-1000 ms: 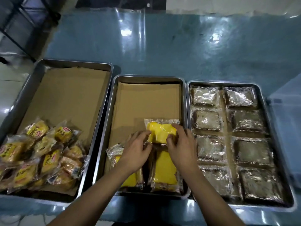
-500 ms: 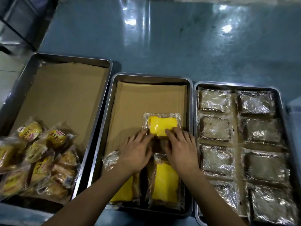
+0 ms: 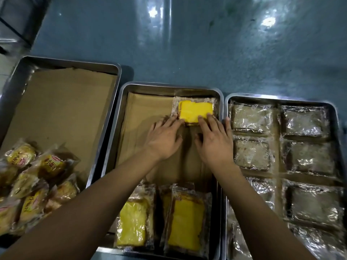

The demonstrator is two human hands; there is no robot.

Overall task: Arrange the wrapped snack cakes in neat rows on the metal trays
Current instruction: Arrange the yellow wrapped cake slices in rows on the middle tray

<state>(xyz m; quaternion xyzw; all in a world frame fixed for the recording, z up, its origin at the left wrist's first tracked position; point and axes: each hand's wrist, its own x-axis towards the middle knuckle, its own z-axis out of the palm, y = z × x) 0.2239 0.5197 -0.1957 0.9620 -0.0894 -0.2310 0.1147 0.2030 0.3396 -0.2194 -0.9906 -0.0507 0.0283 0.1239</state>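
1. Hands: I see both hands flat inside the middle tray (image 3: 170, 86), fingers straight. The left hand (image 3: 163, 139) touches the near left edge of a wrapped yellow cake (image 3: 195, 111) with its fingertips; the right hand (image 3: 216, 141) rests its fingertips on the near right edge of the same cake. Neither hand curls round it.
2. Cake position: I read the wrapped yellow cake as lying flat on the brown paper liner (image 3: 142, 117), in the far right corner of the middle tray, close to the far wall and the right wall.
3. Middle tray, near end: two more yellow cakes (image 3: 187, 224) lie side by side by the near wall, well apart from the one under the fingers.
4. Left tray (image 3: 71, 61): I see a loose pile of printed snack packs (image 3: 33, 188) at its near end, with bare liner beyond.
5. Right tray (image 3: 277, 97): I see clear-wrapped pale cakes (image 3: 251, 118) in two columns, set in rows.
6. Support: all three trays stand side by side on a glossy blue-grey table (image 3: 206, 44).
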